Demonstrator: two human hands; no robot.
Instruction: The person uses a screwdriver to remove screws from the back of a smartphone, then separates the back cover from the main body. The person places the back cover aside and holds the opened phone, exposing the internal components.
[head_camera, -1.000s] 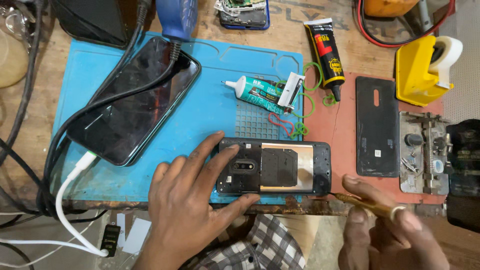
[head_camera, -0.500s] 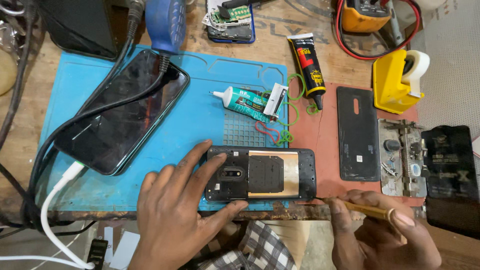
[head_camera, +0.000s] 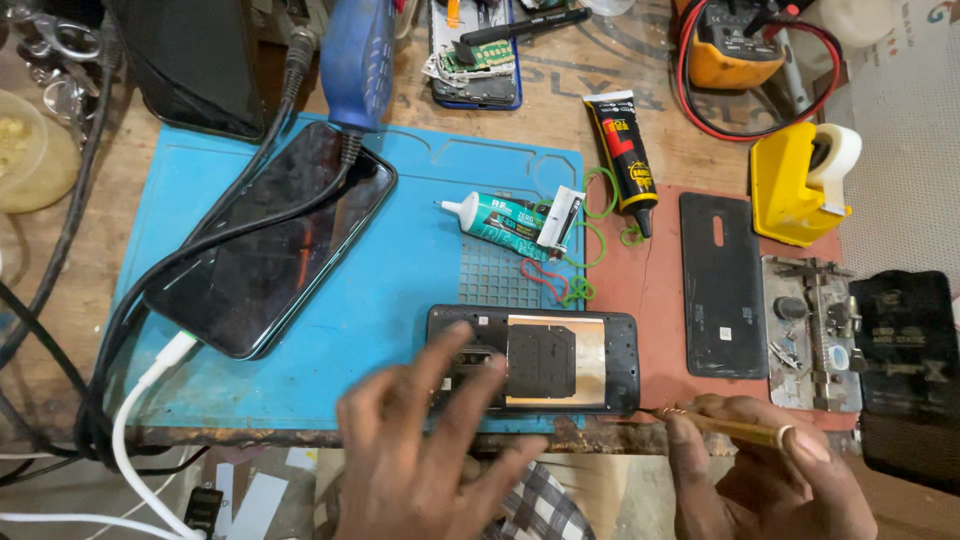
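On the blue mat (head_camera: 400, 330):
Left hand (head_camera: 425, 450): spread, fingertips on opened phone (head_camera: 535, 360).
Right hand (head_camera: 770, 480): pinching brass tool (head_camera: 715, 424).
Advice: brace phone flat.

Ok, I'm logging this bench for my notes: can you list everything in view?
opened phone: 1, black, mat's front edge
work mat: 1, blue, centre
intact phone: 1, black, on mat, left
white cable: 1, plugged into it
glue tube: 1, green-white, mid-mat
black glue tube: 1, behind red mat
back cover: 1, black, on red mat
tape dispenser: 1, yellow, right
left hand: blurred, fingers on opened phone
right hand: holds brass tool
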